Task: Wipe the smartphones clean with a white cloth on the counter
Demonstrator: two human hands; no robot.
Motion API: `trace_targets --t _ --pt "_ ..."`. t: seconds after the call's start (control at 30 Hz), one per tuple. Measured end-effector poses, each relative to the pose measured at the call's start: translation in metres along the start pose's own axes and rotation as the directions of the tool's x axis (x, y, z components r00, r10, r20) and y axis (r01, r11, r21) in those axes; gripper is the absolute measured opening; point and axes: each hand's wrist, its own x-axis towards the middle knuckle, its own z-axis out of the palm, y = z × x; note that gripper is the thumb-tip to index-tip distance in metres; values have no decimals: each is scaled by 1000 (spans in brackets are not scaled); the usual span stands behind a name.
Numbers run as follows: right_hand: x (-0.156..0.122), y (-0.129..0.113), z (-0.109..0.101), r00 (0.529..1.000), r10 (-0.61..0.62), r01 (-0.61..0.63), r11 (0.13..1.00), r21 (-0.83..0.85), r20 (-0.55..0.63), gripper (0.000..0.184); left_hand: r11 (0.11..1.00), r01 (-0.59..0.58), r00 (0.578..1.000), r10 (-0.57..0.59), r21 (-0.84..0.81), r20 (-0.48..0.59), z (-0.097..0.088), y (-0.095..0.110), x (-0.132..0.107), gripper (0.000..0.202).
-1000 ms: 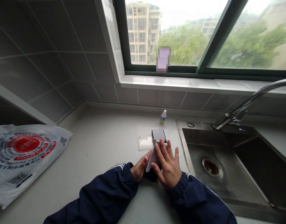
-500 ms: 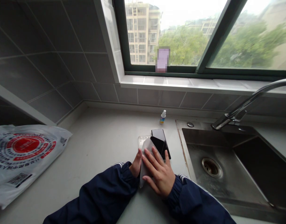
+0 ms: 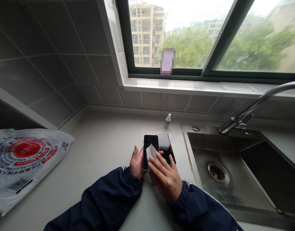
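Observation:
A black smartphone (image 3: 151,140) lies face up, supported by my left hand (image 3: 136,163), whose thumb sticks up beside its left edge while the fingers pass underneath. A small grey cloth (image 3: 151,152) with a zigzag edge rests on the phone's screen. My right hand (image 3: 168,181) has its fingers on the cloth, pressing it against the glass. Behind the right fingers, a second dark phone (image 3: 165,141) lies on the counter. A little spray bottle (image 3: 167,122) with a white cap stands upright beyond both phones.
On the white counter (image 3: 104,144), a printed plastic bag (image 3: 29,160) sits at the left. A steel sink (image 3: 205,183) with a chrome faucet (image 3: 255,104) is at the right. A tiled wall and window sill (image 3: 186,85) run along the back.
The first phone's black screen has come into view, lying flatter on my left palm. The cloth, upright between my hands before, now covers only part of the screen under my right fingers.

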Motion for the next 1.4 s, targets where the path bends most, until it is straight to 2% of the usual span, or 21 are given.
trace_targets --t 0.17,0.4,0.5,0.6,0.7,0.77,0.87,0.93,1.03,1.1,1.17,1.2,1.3,1.4 --pt "-1 7 0 999 28 -27 999 22 -47 38 998 64 996 -63 -13 63 0 0 -1 78" --pt "-1 10 -5 993 47 -41 998 55 -106 49 987 148 976 -134 -70 172 5 0 -5 80" --pt "0 12 -8 988 70 -56 994 98 -140 55 988 144 977 -134 -50 167 5 -1 -6 74" --pt "-1 14 -10 974 126 -86 974 209 -187 55 987 161 978 -161 9 136 -2 -5 -6 62" --pt "-3 13 -12 939 279 -182 898 400 -200 48 985 126 988 -136 115 78 -7 -8 -4 57" --pt "-4 12 -13 881 438 -297 807 511 -179 40 976 106 993 -114 188 32 -7 -9 -3 61" --pt "-5 11 -14 730 673 -483 630 608 -118 30 960 83 996 -70 269 -60 -5 -8 1 70" --pt "-5 15 -13 636 770 -548 499 671 -54 31 950 53 992 -15 309 -124 -5 -8 3 68" --pt "-3 24 -6 554 827 -539 270 798 94 36 923 1 986 64 385 -156 -8 -9 6 53" --pt "0 29 0 503 833 -475 45 879 229 39 896 -43 986 110 442 -127 -9 -11 5 44" --pt "4 31 5 471 802 -413 -166 895 366 43 872 -95 983 158 479 -93 -9 -13 3 42" --pt "5 30 7 469 778 -400 -234 886 418 45 862 -121 980 183 492 -81 -8 -14 2 42" --pt "8 24 7 484 709 -428 -320 845 513 48 827 -192 963 264 528 -63 -7 -13 -2 46" --pt "7 18 6 471 583 -479 -461 747 662 47 852 -222 967 254 474 -4 -8 -11 -4 50"
